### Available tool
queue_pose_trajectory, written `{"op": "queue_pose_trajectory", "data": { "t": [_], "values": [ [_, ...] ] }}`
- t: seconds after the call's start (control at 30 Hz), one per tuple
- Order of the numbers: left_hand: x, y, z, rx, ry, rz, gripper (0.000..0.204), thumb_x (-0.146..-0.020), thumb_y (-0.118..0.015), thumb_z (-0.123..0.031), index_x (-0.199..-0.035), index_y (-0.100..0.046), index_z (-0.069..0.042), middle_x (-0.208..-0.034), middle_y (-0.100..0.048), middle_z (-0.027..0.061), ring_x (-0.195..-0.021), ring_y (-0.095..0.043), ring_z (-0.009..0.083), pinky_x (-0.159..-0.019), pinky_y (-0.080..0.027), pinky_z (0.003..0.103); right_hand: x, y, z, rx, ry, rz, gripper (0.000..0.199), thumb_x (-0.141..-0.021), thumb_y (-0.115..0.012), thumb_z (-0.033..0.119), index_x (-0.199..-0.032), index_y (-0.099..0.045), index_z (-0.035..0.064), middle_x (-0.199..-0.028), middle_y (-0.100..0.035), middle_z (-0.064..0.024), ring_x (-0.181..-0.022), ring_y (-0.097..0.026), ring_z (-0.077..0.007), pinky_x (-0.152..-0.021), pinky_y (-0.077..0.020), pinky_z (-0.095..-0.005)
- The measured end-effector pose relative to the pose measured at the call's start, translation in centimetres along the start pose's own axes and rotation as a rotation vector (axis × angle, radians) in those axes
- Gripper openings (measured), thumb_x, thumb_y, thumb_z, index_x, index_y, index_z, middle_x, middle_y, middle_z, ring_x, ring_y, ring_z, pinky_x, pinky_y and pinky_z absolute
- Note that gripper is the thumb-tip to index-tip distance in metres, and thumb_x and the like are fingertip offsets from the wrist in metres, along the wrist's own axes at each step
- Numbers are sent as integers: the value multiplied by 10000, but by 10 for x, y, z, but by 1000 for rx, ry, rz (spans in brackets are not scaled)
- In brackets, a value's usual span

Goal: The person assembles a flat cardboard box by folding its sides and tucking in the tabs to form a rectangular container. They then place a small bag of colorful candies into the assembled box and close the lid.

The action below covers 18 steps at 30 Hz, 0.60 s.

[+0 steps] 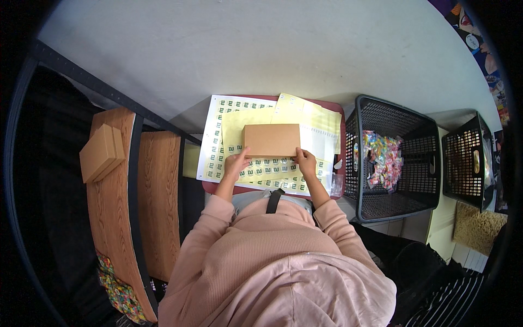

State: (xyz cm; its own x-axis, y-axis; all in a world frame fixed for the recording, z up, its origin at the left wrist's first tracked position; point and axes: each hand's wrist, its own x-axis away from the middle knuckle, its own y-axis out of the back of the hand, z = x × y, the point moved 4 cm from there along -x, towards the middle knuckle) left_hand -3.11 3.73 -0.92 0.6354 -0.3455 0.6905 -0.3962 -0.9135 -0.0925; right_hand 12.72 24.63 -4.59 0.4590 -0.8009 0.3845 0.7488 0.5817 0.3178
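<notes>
A plain brown cardboard box (pixel 272 140) sits in front of me, over sheets of stickers. My left hand (pixel 237 163) grips its near left corner. At the near right corner, my right hand (pixel 305 159) pinches the box with thumb and fingers. Beneath lie white and pale yellow sticker sheets (pixel 213 139) printed with rows of small dark green marks. The box hides part of them. A red table or tray (pixel 339 122) shows around the sheets' edges.
Right of the sheets stands a black plastic basket (pixel 397 210) with colourful wrapped packets (pixel 383 163) inside. A second black basket (pixel 463 173) is farther right. On the left, wooden shelves (pixel 111 212) carry brown boxes (pixel 101 152) and a heap of colourful small items (pixel 120 291). A wall (pixel 261 49) rises behind.
</notes>
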Motion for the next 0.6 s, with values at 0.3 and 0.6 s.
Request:
{"op": "queue_pose_trajectory", "data": {
  "t": [0.3, 0.6],
  "values": [
    [-9, 6, 6, 134, -5, 97, 521, -698, -719, -295, -981, -509, 88, -953, -556, 147, -869, -575, 214, -802, -471, 296, 0, -2, 1, -13, -7, 32, 402, -813, -573, 322, -963, -610, -50, -768, -637, -139, -641, -603, -159, -619, -478, -269],
    [-5, 4, 8, 243, 63, 72, 435, -701, -723, -189, -984, -502, 58, -925, -538, 111, -882, -561, 212, -810, -485, 277, -11, -4, -12, 31, 34, 10, 403, -821, -571, 310, -967, -601, -64, -750, -629, -131, -639, -601, -152, -607, -487, -262]
  ]
}}
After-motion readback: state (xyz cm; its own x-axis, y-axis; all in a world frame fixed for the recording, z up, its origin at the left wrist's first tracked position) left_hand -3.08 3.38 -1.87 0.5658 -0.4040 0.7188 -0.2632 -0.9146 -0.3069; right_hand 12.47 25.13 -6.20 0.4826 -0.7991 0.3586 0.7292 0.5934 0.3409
